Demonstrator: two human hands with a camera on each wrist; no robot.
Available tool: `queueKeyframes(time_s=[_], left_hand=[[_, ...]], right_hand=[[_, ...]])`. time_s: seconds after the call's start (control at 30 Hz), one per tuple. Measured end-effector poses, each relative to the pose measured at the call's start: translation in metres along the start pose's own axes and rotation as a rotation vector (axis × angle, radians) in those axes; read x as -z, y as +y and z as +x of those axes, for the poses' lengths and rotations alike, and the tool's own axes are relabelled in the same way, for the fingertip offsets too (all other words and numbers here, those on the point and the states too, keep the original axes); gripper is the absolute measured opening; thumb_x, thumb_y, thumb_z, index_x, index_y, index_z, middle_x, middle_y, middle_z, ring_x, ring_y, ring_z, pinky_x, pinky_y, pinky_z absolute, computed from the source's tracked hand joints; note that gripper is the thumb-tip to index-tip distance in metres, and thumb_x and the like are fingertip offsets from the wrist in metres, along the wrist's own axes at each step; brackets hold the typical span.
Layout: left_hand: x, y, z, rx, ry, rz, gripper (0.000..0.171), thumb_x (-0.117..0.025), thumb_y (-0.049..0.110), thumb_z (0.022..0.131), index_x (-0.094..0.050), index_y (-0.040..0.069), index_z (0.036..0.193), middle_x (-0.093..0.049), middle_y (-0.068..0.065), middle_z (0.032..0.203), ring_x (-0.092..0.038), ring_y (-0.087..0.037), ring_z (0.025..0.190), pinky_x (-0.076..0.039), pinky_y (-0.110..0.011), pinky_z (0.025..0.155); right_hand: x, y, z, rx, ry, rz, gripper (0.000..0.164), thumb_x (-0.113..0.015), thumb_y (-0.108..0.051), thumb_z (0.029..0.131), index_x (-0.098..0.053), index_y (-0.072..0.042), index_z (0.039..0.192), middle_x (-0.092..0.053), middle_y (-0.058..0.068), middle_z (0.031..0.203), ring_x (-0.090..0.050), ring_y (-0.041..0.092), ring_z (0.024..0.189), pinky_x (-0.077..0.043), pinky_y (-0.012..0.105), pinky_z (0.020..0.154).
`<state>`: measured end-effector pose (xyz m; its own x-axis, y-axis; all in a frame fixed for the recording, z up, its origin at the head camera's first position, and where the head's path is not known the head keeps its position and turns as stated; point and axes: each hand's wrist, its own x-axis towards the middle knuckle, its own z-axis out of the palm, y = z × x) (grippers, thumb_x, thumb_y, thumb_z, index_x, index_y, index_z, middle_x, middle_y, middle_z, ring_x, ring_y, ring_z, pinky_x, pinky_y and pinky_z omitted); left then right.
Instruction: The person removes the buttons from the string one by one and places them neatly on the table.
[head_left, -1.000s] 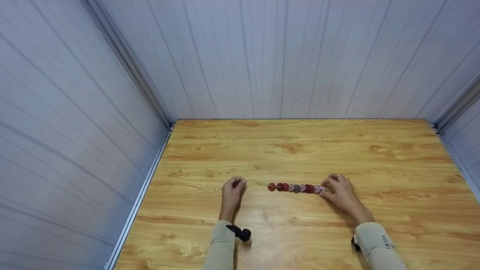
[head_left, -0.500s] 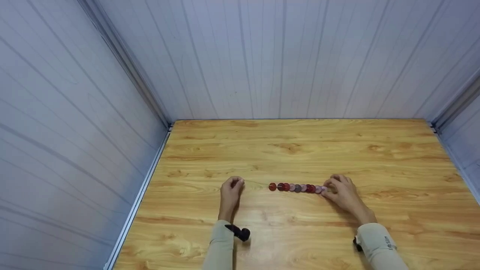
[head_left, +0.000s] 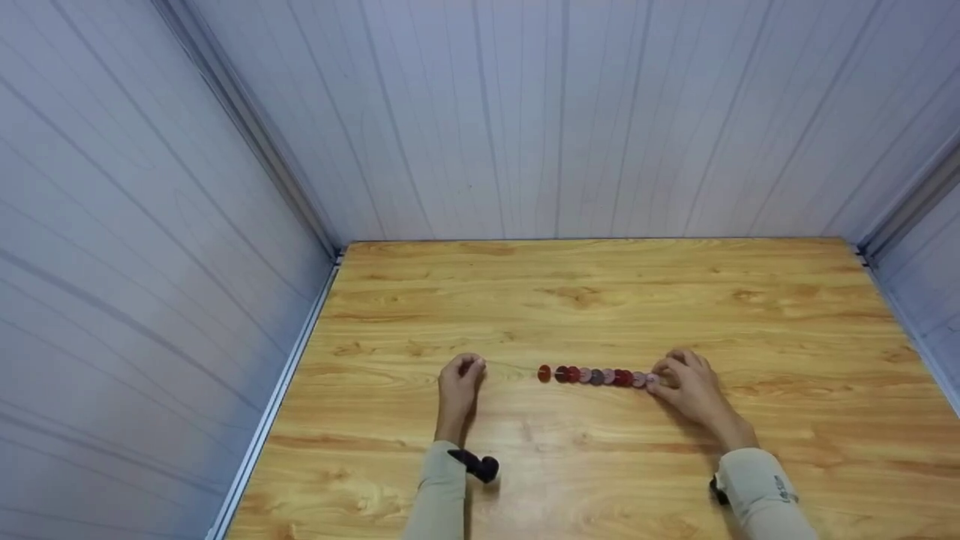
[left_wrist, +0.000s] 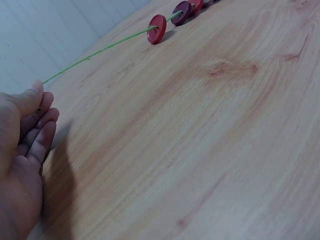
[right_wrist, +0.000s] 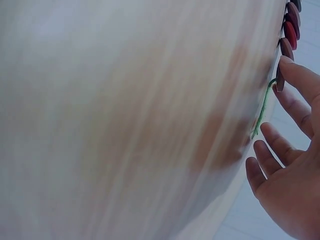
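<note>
Several round buttons [head_left: 596,376] in red, dark red, pink and grey are threaded in an overlapping row on a thin green string [left_wrist: 100,51]. At the string's left end, my left hand [head_left: 460,386] pinches it between thumb and forefinger. The leftmost red button [left_wrist: 157,29] stands nearly on edge, slightly apart from the dark purple one [left_wrist: 181,13]. My right hand [head_left: 694,386] pinches the last pale pink button [head_left: 652,381] at the row's right end. In the right wrist view a short green string tail [right_wrist: 263,107] hangs past that button, the other fingers loosely curled below.
The row lies low over a wood-grain table [head_left: 577,296]. Pale panelled walls [head_left: 525,120] rise behind it and at both sides. Each sleeve carries a black wrist camera mount, the left one [head_left: 480,466] plainly visible.
Both hands have shifted slightly, the left one leftward and the right one rightward with the button row. The string looks straighter, and the leftmost red button has tipped up more edge-on.
</note>
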<state>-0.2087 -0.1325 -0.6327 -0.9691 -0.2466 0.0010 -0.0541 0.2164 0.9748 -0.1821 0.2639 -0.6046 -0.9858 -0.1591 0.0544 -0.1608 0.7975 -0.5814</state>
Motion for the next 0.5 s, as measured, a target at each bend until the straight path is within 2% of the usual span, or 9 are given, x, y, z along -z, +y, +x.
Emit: queueKeyframes(time_s=[0.27,0.5], left_hand=[[0.0004,-0.0008,0.0004,0.013,-0.010,-0.051,0.011,-0.065,0.013,0.092,-0.067,0.003,0.090,-0.065,-0.006,0.085,-0.057,-0.013,0.078,-0.048,-0.024,0.070],[0.0003,-0.0028,0.0019,0.012,-0.011,-0.095,0.013,-0.065,0.009,0.091,-0.067,-0.003,0.092,-0.065,-0.014,0.085,-0.057,-0.019,0.078,-0.048,-0.027,0.068]], right_hand=[[0.0030,0.0040,-0.0024,0.004,0.006,-0.003,0.023,-0.071,-0.024,0.087,-0.065,-0.008,0.103,-0.047,0.026,0.128,-0.035,0.049,0.121,-0.025,0.065,0.098],[0.0049,0.0091,-0.0034,-0.009,0.004,0.014,0.023,-0.070,-0.024,0.088,-0.065,-0.007,0.102,-0.045,0.028,0.130,-0.032,0.050,0.123,-0.023,0.065,0.101]])
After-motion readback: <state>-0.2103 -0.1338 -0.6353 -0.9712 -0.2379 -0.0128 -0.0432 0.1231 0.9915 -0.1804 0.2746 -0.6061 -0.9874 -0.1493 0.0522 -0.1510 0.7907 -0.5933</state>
